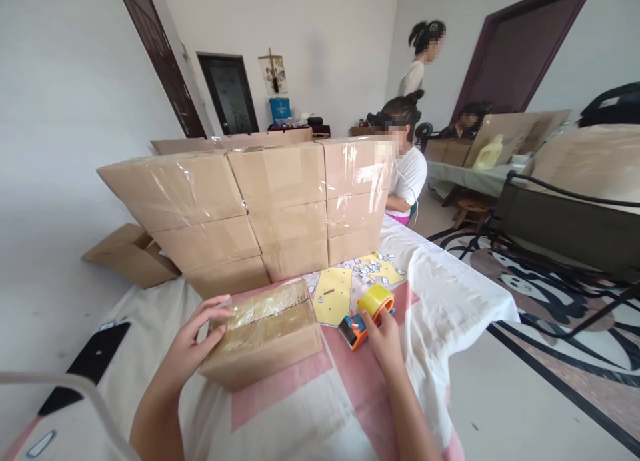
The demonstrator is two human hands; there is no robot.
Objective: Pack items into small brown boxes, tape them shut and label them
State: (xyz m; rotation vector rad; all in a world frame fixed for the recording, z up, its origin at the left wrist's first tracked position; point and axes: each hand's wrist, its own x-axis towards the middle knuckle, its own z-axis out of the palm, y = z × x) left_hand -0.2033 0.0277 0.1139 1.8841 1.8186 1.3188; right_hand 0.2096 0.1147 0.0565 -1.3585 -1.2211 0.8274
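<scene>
Gripping tape dispenser [374, 302] in right hand [385, 336]; touching carton [270, 338], left of grip, with spread left hand [195, 329]. Might ruck tablecloth [357, 378] beneath by dragging.

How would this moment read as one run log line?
left hand: at box, left end | right hand: holding tape dispenser | box: tape on top | behind: stacked boxes

No lettering can be read; pale marks on the blue box [280, 108] stay illegible.
</scene>
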